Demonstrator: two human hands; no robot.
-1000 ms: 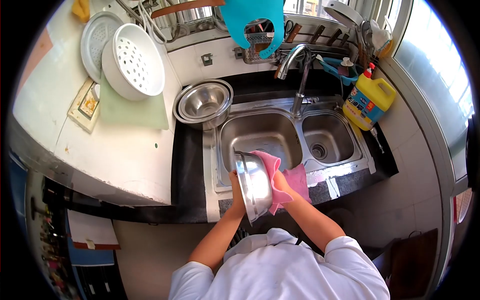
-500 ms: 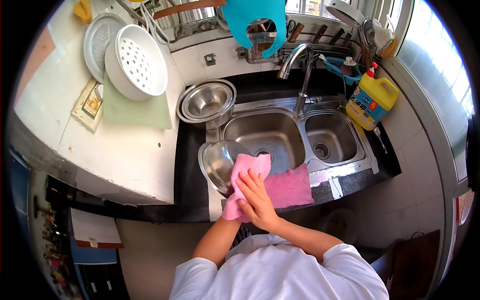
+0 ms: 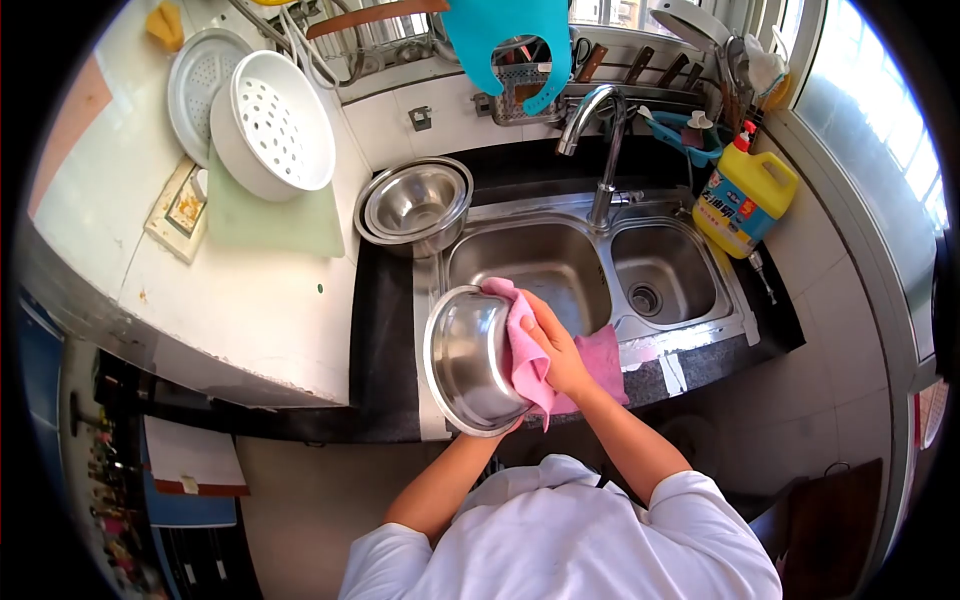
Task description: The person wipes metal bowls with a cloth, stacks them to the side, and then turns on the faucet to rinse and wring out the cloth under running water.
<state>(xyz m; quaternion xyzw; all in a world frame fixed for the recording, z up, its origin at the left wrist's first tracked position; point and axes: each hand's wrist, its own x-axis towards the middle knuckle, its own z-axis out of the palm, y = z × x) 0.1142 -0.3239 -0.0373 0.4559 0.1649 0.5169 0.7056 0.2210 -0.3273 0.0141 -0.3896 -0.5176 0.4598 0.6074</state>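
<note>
A shiny stainless steel bowl (image 3: pixel 465 360) is tilted over the near left edge of the sink, its rim facing left. My right hand (image 3: pixel 552 345) is closed on a pink cloth (image 3: pixel 525 350) and presses it to the bowl's right side. Under the bowl's near edge, my left hand (image 3: pixel 508 430) holds the bowl from below; most of its fingers are hidden. A second pink cloth (image 3: pixel 602 362) lies on the counter's front edge, partly behind my right wrist.
A double steel sink (image 3: pixel 560 240) with a curved faucet (image 3: pixel 606 150) lies ahead. Nested metal bowls (image 3: pixel 415 205) stand at its left. To the right is a yellow jug (image 3: pixel 745 205). A white colander (image 3: pixel 272 125) sits at the upper left, and a teal silicone piece (image 3: pixel 510 40) hangs above.
The bowl has turned and shifted right, with more of its polished surface showing. My right hand and the cloth have moved to its right side; my left hand is now under the near edge.
</note>
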